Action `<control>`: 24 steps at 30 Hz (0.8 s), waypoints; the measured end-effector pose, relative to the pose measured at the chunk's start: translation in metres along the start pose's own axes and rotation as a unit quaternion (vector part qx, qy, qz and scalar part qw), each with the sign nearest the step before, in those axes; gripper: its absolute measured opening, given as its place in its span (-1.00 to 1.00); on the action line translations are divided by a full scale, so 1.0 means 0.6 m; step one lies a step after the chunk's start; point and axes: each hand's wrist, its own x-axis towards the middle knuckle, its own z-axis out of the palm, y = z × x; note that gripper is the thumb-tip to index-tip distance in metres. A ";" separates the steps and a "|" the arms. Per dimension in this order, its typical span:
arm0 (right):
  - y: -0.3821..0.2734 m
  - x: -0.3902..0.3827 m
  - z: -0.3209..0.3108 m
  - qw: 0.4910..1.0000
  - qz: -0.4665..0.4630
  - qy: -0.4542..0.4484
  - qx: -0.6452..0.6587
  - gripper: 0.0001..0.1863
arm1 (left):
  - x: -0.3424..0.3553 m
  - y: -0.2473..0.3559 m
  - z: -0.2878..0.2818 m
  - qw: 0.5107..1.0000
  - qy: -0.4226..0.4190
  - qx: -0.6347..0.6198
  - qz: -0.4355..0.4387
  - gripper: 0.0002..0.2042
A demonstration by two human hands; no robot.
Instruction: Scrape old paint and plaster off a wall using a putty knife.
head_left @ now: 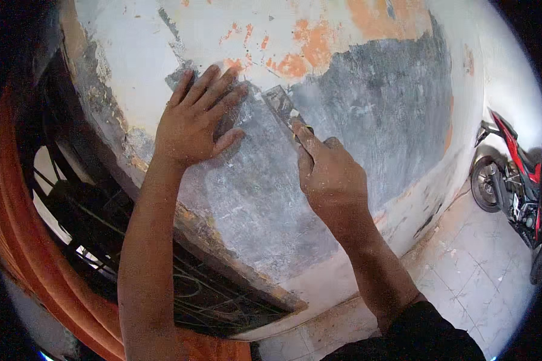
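1. Left hand (203, 117), ten o'clock from centre, fingers spread against the wall (385, 90)
2. Right hand (334, 171), three o'clock, closed around the scraper (276, 101)
3. The scraper, twelve o'clock, looks light and stiff; best held at its grip end
4. Motorcycle (512, 174), farther off, three o'clock

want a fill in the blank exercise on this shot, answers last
The right hand grips a scraper pointing to the picture's upper ____ corner.
The left hand shows its ____ to the camera.
The wall has a large dark patch coloured ____.
The motorcycle is black and ____.

Missing words: left; back; grey; red.
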 end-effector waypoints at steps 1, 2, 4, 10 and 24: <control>-0.005 0.005 -0.007 1.000 0.003 -0.005 -0.011 -0.55 | 0.002 0.000 0.000 1.000 0.010 -0.001 0.003 -0.33; -0.004 -0.002 -0.015 1.000 0.002 -0.005 -0.015 -0.55 | 0.005 0.003 -0.001 1.000 0.013 -0.003 0.001 -0.33; -0.004 -0.025 -0.018 0.998 0.012 -0.069 -0.003 -0.49 | -0.001 0.001 -0.012 1.000 0.009 -0.024 -0.007 -0.34; -0.015 0.023 -0.011 0.998 0.001 -0.045 -0.034 -0.54 | 0.003 0.003 -0.005 0.999 0.032 -0.015 -0.021 -0.41; -0.013 -0.004 -0.032 0.993 0.011 -0.103 -0.049 -0.54 | -0.004 0.001 0.005 0.997 0.064 -0.040 -0.023 -0.42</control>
